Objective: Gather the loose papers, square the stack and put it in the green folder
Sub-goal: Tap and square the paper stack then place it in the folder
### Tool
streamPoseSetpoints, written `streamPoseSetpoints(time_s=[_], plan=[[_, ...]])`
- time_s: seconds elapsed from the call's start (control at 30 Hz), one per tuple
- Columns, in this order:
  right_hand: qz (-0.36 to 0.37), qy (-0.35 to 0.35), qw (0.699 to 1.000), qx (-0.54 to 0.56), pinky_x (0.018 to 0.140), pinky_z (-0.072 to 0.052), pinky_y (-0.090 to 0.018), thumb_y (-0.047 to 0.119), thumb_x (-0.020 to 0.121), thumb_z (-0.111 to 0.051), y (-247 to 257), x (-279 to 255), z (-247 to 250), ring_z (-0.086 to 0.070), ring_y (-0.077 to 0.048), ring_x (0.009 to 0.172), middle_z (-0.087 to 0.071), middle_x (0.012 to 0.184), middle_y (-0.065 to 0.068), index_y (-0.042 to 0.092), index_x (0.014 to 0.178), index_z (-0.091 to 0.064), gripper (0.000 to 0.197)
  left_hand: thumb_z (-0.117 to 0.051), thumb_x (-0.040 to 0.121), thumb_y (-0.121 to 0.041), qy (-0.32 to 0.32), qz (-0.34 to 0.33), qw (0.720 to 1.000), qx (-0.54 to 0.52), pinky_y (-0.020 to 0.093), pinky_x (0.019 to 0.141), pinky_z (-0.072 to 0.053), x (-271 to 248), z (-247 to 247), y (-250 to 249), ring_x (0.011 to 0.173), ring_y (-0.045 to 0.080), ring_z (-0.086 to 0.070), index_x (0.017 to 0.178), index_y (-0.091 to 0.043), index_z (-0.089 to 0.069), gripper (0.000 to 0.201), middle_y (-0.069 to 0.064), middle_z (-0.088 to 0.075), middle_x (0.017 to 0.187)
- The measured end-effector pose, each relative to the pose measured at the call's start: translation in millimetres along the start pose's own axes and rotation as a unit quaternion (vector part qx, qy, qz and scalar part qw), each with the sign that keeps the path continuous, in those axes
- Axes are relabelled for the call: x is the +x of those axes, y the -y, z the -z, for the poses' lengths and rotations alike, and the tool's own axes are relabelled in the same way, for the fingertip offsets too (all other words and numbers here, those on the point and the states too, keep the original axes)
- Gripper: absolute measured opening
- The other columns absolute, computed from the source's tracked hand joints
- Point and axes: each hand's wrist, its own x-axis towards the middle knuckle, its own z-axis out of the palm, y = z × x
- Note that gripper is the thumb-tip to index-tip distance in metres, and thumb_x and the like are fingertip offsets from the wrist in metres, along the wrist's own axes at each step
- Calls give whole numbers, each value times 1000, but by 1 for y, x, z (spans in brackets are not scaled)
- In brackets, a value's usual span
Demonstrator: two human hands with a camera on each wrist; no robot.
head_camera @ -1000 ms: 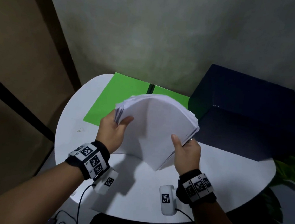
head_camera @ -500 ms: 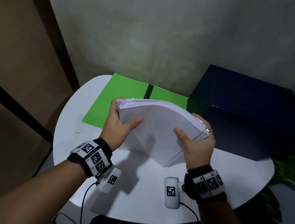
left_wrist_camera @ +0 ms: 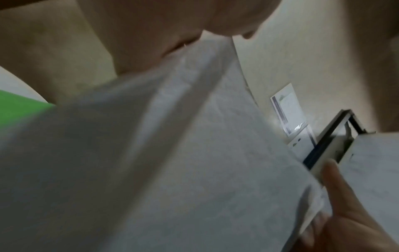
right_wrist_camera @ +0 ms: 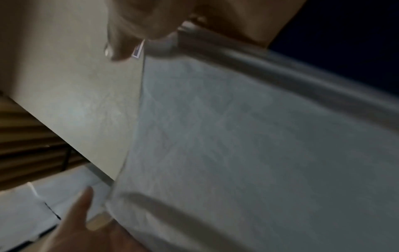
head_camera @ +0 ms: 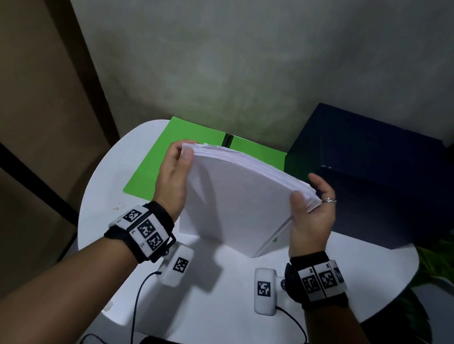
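The stack of papers (head_camera: 234,197) stands on its lower edge on the white table (head_camera: 348,278), upright but bowed, its top edge running from the left hand (head_camera: 174,178) down to the right hand (head_camera: 313,209) — so the sheets face the person and their width spans the gap between the hands. Each hand grips one upper corner, thumb on the near face and fingers curled behind; the wrist views are blurred but show the same pinch on the paper's edge. The green folder (head_camera: 163,166) lies open and flat directly behind the stack, toward the wall, its spine (head_camera: 226,140) running away from the person. Its left half shows beyond the left hand, which looks the nearer one; most of the right half is hidden by the sheets. To go in, the stack must probably be tipped forward and laid flat. A dark blue box (head_camera: 384,180) sits just beside the folder's right half and close behind the right hand, leaving little room on that side. Beyond the table edge are green plant leaves (head_camera: 445,262), and a grey wall (head_camera: 257,64) rises behind.
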Motion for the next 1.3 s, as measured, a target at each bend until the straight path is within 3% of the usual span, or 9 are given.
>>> streamPoseSetpoints(time_s=[0.13,0.33,0.53,0.63,0.8,0.97,1.1,1.17,1.3], plan=[[-38,42,997,-43,74,-57,-32,12,58,-92,-4,3,7,-66,-11,84,-64,101,-6,18,112,-60,63,-74,59,-74,87,18,995,40,24,78,-51,6,14,12,87,4,-61,122,-11,-43,95,-2,-58,103],[-45,74,995,-45,74,-58,-30,3,53,-91,-8,12,7,-66,-12,87,-64,103,-6,13,119,-59,74,-89,43,-62,134,68,989,0,29,81,-54,13,20,16,94,15,-60,121,-16,-43,102,3,-56,107],[-74,32,996,-32,72,-57,-30,-2,68,-82,-3,11,-5,-70,-14,80,-74,90,-4,1,105,-66,40,-93,49,-40,141,105,984,25,30,87,-56,9,18,17,99,9,-67,123,-15,-49,90,1,-66,113],[-88,21,995,-33,74,-58,-33,3,71,-82,2,13,-5,-72,-20,80,-76,90,-9,-4,101,-69,33,-85,72,-18,136,121,979,92,42,93,-55,11,20,16,95,10,-70,111,-17,-64,45,-7,-74,102],[9,22,978,-209,75,-57,-30,6,66,-86,24,32,1,-67,-2,81,-68,93,7,20,106,-64,47,-74,82,-4,90,-40,972,214,11,74,-48,13,7,-19,76,-16,-64,101,-8,-71,19,-19,-68,85],[165,148,888,-402,103,-44,-36,30,66,-84,38,44,-23,-58,-13,111,-65,109,19,37,128,-52,69,-70,81,-34,148,-155,906,365,40,64,-51,22,4,-48,68,26,-62,85,-17,-67,19,1,-68,69],[140,227,899,-347,65,-53,-42,36,76,-75,23,36,-34,-61,-15,69,-66,73,7,27,90,-70,17,-79,77,-27,185,-144,913,334,30,55,-38,22,4,-54,56,9,-43,71,-16,-66,18,0,-55,56],[128,232,903,-338,53,-46,-38,38,76,-74,18,31,-28,-48,-14,57,-55,58,3,29,75,-65,13,-81,77,-23,227,-82,919,312,29,58,-40,23,16,-46,60,7,-46,74,-13,-69,16,6,-63,63],[55,192,945,-258,56,-43,-29,22,75,-79,12,29,-3,-49,-9,60,-58,63,-8,16,67,-61,21,-85,71,-34,313,40,831,459,29,67,-51,29,65,-17,74,12,-65,93,-18,-72,30,-5,-73,83]])
